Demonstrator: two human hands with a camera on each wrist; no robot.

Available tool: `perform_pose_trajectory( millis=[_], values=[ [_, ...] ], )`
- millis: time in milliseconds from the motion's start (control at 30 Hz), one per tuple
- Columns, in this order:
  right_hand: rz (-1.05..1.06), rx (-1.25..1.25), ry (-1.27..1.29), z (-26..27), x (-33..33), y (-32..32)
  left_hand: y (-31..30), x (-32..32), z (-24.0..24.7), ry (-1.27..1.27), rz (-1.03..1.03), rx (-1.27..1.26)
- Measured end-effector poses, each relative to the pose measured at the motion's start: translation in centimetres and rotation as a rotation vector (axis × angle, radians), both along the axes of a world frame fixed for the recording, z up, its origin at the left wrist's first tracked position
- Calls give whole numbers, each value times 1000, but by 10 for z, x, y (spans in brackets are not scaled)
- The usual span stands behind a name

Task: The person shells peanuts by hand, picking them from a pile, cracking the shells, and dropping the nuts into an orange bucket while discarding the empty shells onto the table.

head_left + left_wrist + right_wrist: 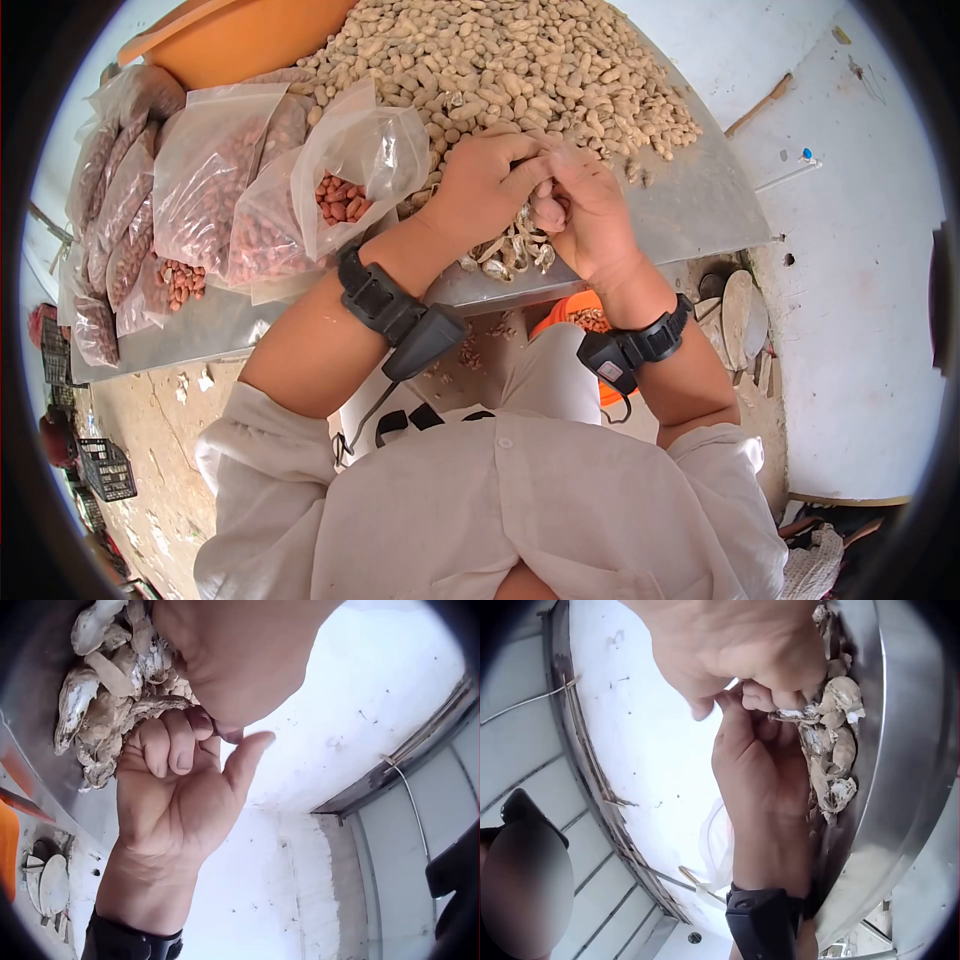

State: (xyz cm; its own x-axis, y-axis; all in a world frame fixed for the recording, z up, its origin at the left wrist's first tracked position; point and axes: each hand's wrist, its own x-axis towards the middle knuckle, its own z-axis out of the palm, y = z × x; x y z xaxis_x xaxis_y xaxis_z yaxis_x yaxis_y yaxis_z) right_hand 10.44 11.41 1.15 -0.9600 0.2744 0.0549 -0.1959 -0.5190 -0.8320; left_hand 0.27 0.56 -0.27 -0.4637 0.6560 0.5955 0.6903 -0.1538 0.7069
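Both bare hands meet over the edge of a heap of tan, rough-skinned, waisted peanuts in their shells (520, 70), piled on a smooth grey metal surface (690, 215). The left hand (482, 190) is turned with its back upward, its fingers bent and its thumb tip drawn in against them; the right hand (598, 210) shows its palm, with several fingers curled inward and its thumb extended in the left wrist view. The fingertips come together, but what they pinch is hidden. Directly below them lie brittle, cracked-open shells (512, 252), curved and pale inside.

To the left stands an open, translucent plastic bag (375, 145) with glossy, oval, reddish kernels (342, 200) inside. Beside it, crinkled clear bags of reddish kernels (205, 190) lean together, near a smooth orange basin (240, 45). Below the metal edge, an orange container (558, 313) also holds kernels. Bulky black devices are strapped to both wrists.
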Motion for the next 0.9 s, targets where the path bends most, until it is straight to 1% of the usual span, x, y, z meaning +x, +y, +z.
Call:
perform_pose_trajectory(
  millis=[33, 233, 333, 433, 533, 633, 733, 833, 900],
  values=[
    [18, 89, -28, 1, 0, 0, -1, 3, 1, 71, 52, -25],
    [-61, 157, -55, -4, -5, -2, -2, 10, 5, 92, 113, 24],
    [-49, 146, -54, -2, -5, -3, -2, 7, 3, 73, 105, 29],
    [7, 6, -103, 0, -6, 5, -2, 6, 3, 98, 88, -25],
    [54, 20, -125, 3, -5, 11, -3, 3, 4, 132, 73, -55],
    [65, -83, -180, -1, -6, 19, 0, 0, -2, 43, 24, 24],
    [96, -15, -197, 7, -2, 22, 0, 1, -1, -332, -138, -3],
    [94, 44, -210, 14, 2, 28, -2, 3, 7, -575, -260, -30],
    [84, 81, -208, 15, 3, 31, 0, 2, 4, -589, -260, -20]
  ],
)
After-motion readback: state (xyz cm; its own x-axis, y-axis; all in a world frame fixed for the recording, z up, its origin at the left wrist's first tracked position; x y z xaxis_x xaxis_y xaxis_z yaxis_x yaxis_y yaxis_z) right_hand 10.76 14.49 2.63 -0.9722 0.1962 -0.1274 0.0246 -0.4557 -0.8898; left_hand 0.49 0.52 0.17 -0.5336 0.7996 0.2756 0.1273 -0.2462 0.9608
